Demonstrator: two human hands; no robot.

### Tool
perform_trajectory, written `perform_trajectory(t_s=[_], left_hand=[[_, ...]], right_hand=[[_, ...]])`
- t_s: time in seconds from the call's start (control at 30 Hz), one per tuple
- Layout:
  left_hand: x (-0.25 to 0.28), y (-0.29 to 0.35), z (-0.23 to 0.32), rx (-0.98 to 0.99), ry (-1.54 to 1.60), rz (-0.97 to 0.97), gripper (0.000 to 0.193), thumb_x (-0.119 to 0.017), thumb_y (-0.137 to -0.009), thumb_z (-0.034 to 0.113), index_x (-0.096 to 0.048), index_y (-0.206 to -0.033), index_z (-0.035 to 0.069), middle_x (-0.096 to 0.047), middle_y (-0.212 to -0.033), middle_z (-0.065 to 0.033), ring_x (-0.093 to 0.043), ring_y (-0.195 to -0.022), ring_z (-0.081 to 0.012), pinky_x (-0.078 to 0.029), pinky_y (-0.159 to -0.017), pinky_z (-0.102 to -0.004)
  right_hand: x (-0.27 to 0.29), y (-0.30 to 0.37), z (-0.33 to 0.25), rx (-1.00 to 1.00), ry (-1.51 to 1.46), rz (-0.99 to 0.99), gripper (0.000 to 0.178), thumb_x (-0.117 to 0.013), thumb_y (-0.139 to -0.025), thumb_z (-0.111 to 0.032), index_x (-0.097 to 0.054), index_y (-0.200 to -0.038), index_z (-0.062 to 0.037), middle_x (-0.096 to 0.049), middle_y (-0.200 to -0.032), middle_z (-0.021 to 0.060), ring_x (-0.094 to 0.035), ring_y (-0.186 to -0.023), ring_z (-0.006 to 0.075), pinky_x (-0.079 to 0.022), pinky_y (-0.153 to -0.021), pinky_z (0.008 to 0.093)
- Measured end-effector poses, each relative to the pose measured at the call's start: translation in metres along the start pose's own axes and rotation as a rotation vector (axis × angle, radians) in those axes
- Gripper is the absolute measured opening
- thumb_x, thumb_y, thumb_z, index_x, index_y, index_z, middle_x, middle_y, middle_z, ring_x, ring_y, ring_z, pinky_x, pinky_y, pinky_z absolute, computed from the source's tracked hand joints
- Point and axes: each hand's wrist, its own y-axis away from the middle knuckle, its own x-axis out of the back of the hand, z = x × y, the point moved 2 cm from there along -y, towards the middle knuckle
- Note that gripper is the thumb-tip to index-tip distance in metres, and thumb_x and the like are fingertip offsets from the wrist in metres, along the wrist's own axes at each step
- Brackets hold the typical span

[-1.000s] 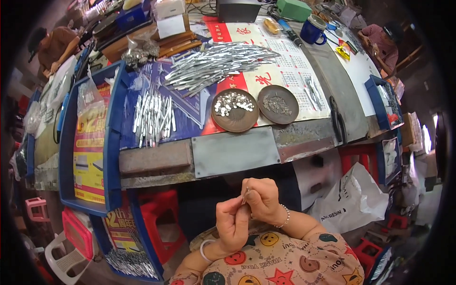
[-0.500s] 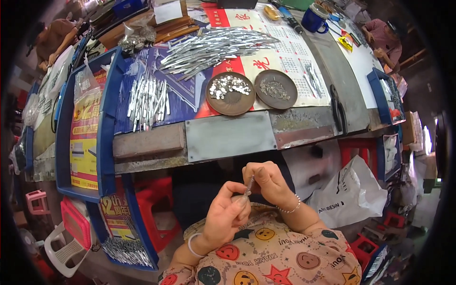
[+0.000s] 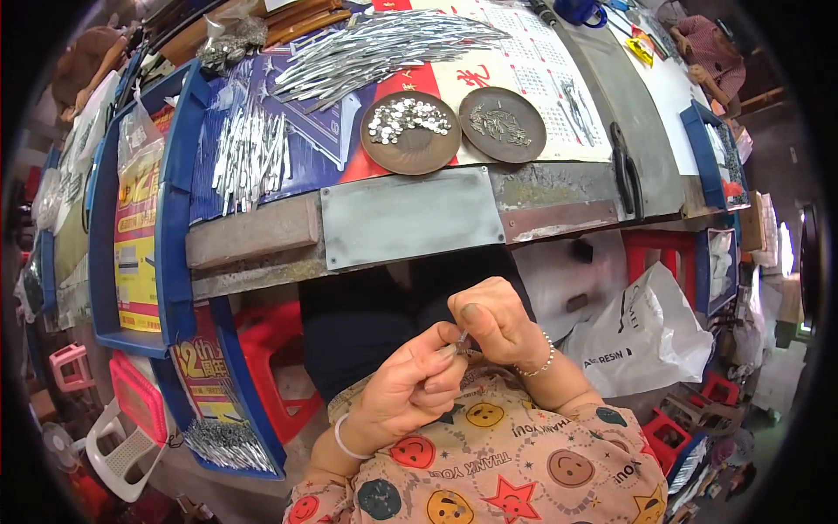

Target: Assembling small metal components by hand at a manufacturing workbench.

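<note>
A small, slim metal piece (image 3: 462, 340) is held between my two hands above my lap, in front of the bench edge. My left hand (image 3: 412, 377) pinches its lower end with thumb and fingertips. The upper end goes into my right hand (image 3: 496, 325), whose thumb presses over curled fingers. Most of the piece is hidden by the fingers. Beyond them on the bench are a brown dish of shiny silver discs (image 3: 410, 157) and a second brown dish with small thin pins (image 3: 502, 153).
A heap of long metal strips (image 3: 375, 52) covers the back of the bench, with a smaller bundle of strips (image 3: 251, 157) at left. Pliers (image 3: 625, 175) lie at right. Blue trays (image 3: 175, 210) stand left, beside a red stool (image 3: 271, 367). A white bag (image 3: 637, 341) lies at right.
The view has tilted, so the bench sits higher in the picture. My hands have come closer around the metal piece, and my right fingers have curled in tighter.
</note>
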Motion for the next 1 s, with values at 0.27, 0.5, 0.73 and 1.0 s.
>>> perform_trajectory(t_s=[0.27,0.5,0.73,1.0], left_hand=[[-0.009,-0.002,-0.001,0.026,-0.033,-0.068,0.020,-0.047,-0.096,0.018,-0.045,-0.115,0.011,-0.038,-0.064,0.0024,-0.023,-0.045,-0.0020,-0.018,-0.040,-0.0160],[-0.014,0.005,-0.010,-0.011,-0.077,-0.042,0.019,-0.048,-0.096,0.017,-0.045,-0.113,0.011,-0.038,-0.064,0.0016,-0.023,-0.045,-0.0025,-0.019,-0.041,-0.0158],[-0.015,0.016,-0.016,-0.246,-0.264,-0.043,0.015,-0.048,-0.096,0.013,-0.044,-0.109,0.007,-0.040,-0.065,0.0008,-0.029,-0.049,-0.0044,-0.023,-0.044,-0.0175],[-0.010,0.016,-0.010,-0.907,-0.927,0.126,0.025,-0.045,-0.095,0.005,-0.033,-0.118,0.002,-0.051,-0.083,-0.0038,-0.044,-0.066,-0.0056,-0.036,-0.059,-0.0184]], right_hand=[[0.006,0.001,-0.009,-0.152,-0.307,-0.075,0.046,-0.041,-0.098,-0.025,-0.032,-0.057,-0.0040,-0.032,-0.050,0.0049,-0.032,-0.040,0.0155,-0.026,-0.040,0.0290],[0.009,0.005,-0.021,-0.043,-0.136,-0.093,0.037,-0.046,-0.096,-0.017,-0.051,-0.063,0.0001,-0.051,-0.055,0.0076,-0.050,-0.045,0.0172,-0.039,-0.044,0.0289],[-0.009,0.005,-0.031,0.054,-0.008,-0.115,0.036,-0.047,-0.096,-0.017,-0.048,-0.063,-0.0008,-0.045,-0.055,0.0089,-0.047,-0.044,0.0182,-0.036,-0.043,0.0310],[-0.027,0.008,-0.015,0.100,0.043,0.106,0.016,-0.059,-0.084,-0.010,-0.049,-0.079,0.0015,-0.055,-0.068,0.0103,-0.052,-0.056,0.0176,-0.043,-0.051,0.0252]])
